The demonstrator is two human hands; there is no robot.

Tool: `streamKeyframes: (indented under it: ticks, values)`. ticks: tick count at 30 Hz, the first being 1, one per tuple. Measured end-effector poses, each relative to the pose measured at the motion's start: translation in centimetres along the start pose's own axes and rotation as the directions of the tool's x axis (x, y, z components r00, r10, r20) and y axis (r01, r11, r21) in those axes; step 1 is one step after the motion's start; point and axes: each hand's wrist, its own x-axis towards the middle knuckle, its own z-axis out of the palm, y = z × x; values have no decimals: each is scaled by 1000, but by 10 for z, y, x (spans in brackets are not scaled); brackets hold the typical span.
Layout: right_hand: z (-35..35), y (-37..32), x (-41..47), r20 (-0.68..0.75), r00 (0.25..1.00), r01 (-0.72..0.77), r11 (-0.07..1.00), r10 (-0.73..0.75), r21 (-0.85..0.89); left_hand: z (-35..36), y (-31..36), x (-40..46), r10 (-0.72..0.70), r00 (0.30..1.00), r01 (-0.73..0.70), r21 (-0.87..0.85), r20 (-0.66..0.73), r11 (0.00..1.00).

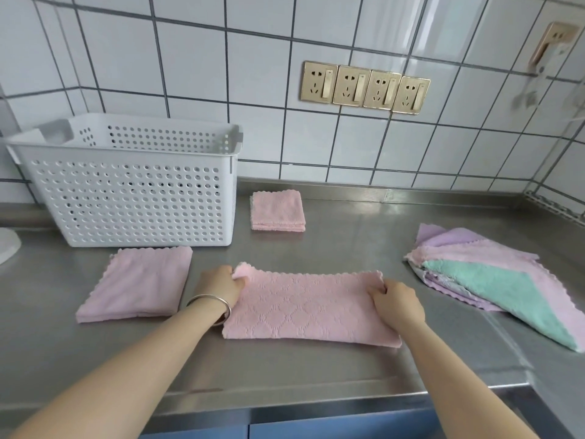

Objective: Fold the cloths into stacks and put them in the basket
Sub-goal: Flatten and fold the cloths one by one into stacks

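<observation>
Both hands grasp the pink cloth [311, 308] at its far corners: left hand [221, 286] pinches the far-left corner, which curls up over the fingers, right hand [395, 301] pinches the far-right corner. Cloth lies between the hands as a wide strip, flat on the steel counter [364, 223], near edge toward the person. Silver bangle [210, 304] on left wrist. Folded pink cloth [139, 283] just left of the left hand, in front of the white basket [133, 198]. Small folded pink stack [278, 211] lies beyond, right of the basket. Unfolded pile [493, 280] of purple, pink and green cloths sits well right of the right hand.
</observation>
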Motion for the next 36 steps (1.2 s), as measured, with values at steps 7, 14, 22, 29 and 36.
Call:
streamKeyframes:
  ticks: [7, 14, 22, 29, 36]
  values:
    - [2, -1, -6, -5, 1000, 2, 1000, -2, -19, 7, -7, 4, 35, 997, -34, 23, -71, 999]
    - [-3, -10, -14, -30, 999, -42, 998, 43, 49, 5, 7, -7, 132, 981, -107, 175, -140, 979]
    - [-7, -9, -52, -71, 991, -115, 992, 112, -42, 27, 49, -43, 507, 823, -567, 402, 257, 719]
    - [-17, -6, -68, 122, 967, -208, 969, 225, -134, 57, 62, -60, 460, 747, -656, 417, 481, 629]
    - [-14, -9, -65, 159, 960, -227, 973, 231, -40, 59, 61, -61, 425, 743, -651, 412, 518, 637]
